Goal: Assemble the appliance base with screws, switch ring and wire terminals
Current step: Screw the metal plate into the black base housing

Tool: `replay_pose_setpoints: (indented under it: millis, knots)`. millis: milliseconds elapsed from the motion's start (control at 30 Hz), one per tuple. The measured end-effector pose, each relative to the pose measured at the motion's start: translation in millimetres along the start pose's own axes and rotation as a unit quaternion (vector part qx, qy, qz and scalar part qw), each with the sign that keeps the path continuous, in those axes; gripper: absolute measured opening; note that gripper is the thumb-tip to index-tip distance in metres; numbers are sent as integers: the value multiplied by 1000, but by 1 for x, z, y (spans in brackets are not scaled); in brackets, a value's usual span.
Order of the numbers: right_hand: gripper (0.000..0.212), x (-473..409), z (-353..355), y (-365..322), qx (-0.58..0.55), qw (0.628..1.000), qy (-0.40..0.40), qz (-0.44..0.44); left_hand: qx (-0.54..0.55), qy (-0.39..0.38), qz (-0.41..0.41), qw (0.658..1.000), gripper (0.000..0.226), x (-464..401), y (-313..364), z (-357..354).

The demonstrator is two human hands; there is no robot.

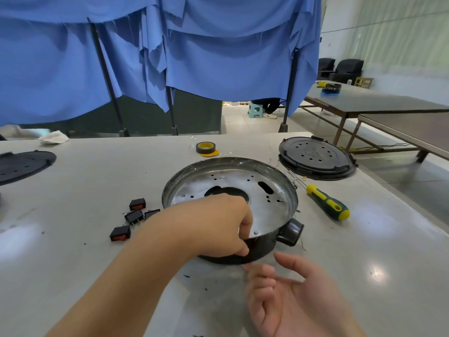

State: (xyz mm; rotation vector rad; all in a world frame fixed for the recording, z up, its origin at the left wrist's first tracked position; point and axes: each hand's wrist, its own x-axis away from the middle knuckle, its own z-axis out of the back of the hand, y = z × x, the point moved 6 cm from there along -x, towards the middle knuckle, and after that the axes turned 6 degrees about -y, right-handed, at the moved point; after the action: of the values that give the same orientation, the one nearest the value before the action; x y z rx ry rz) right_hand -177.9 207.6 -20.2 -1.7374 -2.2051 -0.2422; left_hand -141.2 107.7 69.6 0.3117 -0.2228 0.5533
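**Left hand grips the base rim, right hand loose beside it**

The left hand [218, 227] curls over the near rim of the appliance base [272, 203], thumb pinching its black wall. The right hand [289, 295] lies palm-up in front of the base, fingers relaxed, holding nothing. The base sits on the table [85, 190]; rocker switches [133, 217] lie left of it, a screwdriver [328, 201] right.

Two bare forearms and hands are visible. The left hand [218, 226] and right hand [289, 295] wear no gloves, rings, or watches. No sleeves cover either forearm. Fingernails are short and unpainted.
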Motion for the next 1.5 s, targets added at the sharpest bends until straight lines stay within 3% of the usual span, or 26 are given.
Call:
replay_pose_setpoints:
  millis: [300, 533, 567, 633, 700, 767, 833, 933, 967, 1000, 1133, 1300, 1400, 1500]
  knots:
    - [46, 12, -2, -4, -5, 999, -41, 21, 9, -25, -3, 1000, 17, 3, 1, -5]
    - [77, 31, 4, -44, 128, 982, 19, 135, 22, -50, 20, 998, 15, 2, -3, -8]
    - [70, 33, 4, -51, 150, 977, 30, 151, 24, -50, 22, 998, 15, 2, -4, -8]
    - [33, 35, 2, -67, 209, 958, 70, 184, 28, -51, 25, 998, 15, 3, -5, -8]
    - [7, 36, 0, -90, 319, 911, 137, 222, 32, -55, 26, 998, 14, 3, -5, -8]
    - [9, 37, -2, -119, 472, 813, 217, 264, 33, -54, 27, 998, 14, 4, -4, -8]
    - [9, 36, -12, -146, 631, 663, 267, 302, 29, -53, 28, 998, 14, 4, -4, -8]
    - [6, 23, -23, -174, 801, 406, 302, 319, 30, -57, 29, 998, 15, 4, -4, -8]
    - [5, 17, -25, -180, 826, 350, 312, 314, 31, -58, 29, 997, 15, 4, -4, -8]
    - [3, 10, -26, -184, 840, 318, 318, 302, 33, -60, 29, 997, 14, 4, -4, -7]
    - [11, -16, -26, -187, 858, 294, 338, 253, 37, -67, 25, 997, 11, 3, -3, -8]
    - [5, -31, -32, -176, 878, 245, 321, 258, 36, -61, 26, 997, 11, 3, -3, -8]
    - [6, -31, -31, -178, 875, 246, 333, 250, 38, -64, 23, 997, 11, 2, -3, -8]
    - [15, -35, -27, -182, 893, 214, 347, 190, 38, -64, 23, 997, 10, 2, -3, -8]
